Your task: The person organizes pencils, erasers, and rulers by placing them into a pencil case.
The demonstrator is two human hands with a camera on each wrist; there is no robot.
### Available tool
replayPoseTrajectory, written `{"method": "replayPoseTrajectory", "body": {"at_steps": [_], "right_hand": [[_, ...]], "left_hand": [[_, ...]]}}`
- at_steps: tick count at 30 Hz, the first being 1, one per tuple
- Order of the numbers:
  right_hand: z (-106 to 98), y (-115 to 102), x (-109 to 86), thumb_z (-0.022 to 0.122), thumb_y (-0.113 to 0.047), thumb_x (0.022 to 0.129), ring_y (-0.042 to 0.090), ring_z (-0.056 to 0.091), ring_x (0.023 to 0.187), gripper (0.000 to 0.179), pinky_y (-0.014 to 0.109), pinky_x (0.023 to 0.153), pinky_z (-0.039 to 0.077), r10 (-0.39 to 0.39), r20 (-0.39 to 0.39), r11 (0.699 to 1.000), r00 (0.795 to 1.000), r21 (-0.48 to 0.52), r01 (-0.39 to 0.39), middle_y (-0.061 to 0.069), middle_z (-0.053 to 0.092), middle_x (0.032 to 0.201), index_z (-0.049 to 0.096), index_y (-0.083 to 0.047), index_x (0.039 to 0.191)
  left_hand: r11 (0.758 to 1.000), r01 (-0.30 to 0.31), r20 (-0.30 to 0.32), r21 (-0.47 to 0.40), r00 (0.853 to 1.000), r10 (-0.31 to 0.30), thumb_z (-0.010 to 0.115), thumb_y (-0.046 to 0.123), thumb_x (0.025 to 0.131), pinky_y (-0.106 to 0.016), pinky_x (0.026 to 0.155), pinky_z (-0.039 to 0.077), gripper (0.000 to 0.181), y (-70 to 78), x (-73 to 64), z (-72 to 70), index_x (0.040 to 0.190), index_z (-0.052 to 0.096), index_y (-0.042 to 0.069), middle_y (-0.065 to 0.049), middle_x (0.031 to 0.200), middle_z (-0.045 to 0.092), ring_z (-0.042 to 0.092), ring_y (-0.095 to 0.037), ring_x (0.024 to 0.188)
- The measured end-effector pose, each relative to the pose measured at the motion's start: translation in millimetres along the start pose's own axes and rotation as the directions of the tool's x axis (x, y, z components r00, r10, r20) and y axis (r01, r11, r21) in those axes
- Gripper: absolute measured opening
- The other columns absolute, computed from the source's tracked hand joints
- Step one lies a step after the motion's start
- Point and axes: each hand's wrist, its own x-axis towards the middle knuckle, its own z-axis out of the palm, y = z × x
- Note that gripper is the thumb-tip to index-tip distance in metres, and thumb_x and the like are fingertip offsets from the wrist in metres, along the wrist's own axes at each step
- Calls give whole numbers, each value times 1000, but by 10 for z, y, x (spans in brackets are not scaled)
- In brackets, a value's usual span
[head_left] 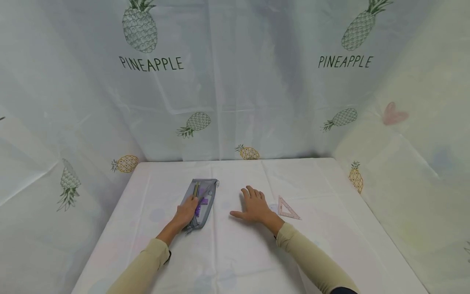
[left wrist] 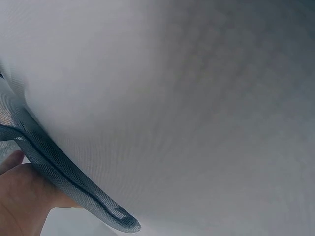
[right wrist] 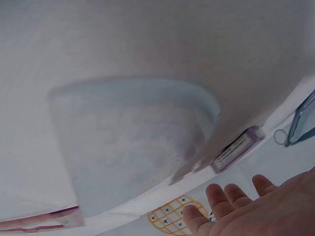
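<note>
In the head view my left hand (head_left: pixel 186 211) grips a grey mesh pencil case (head_left: pixel 208 210) by its left side. Slim pencils (head_left: pixel 196 190) and purple items (head_left: pixel 200 207) show in the case. Up close, the left wrist view has the dark-piped edge of the mesh case (left wrist: pixel 69 182) in front of part of the hand (left wrist: pixel 24 196). My right hand (head_left: pixel 255 207) is held over the table, fingers spread and holding nothing. Right of it lies a pink triangular set square (head_left: pixel 288 209). A small purple-and-white block with print (right wrist: pixel 238 149) lies near the fingers in the right wrist view.
A white cloth with faint coloured spots covers the table (head_left: pixel 249 261). Hanging fabric printed with pineapples (head_left: pixel 246 81) stands behind the table and along both sides. A pale blue rounded shape (right wrist: pixel 138 88) shows in the right wrist view.
</note>
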Motion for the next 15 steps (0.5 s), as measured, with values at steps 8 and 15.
{"method": "replayPoseTrajectory", "body": {"at_steps": [8, 15], "right_hand": [[24, 139, 6, 62, -79, 75, 38, 49, 124, 100, 55, 104, 38, 90, -15, 996, 996, 8, -90, 16, 52, 135, 45, -4, 139], [13, 203, 11, 62, -76, 77, 33, 56, 101, 85, 48, 87, 44, 178, -89, 984, 980, 2, -179, 16, 59, 110, 52, -1, 115]], "left_hand": [[1000, 0, -1, -17, 1000, 0, 18, 48, 107, -64, 116, -14, 70, 0, -13, -4, 158, 6, 0, -24, 163, 8, -8, -52, 147], [1000, -9, -5, -6, 1000, 9, 19, 47, 107, -64, 117, -13, 70, 0, 2, 10, 157, 8, 0, -24, 163, 9, -7, -51, 148]]}}
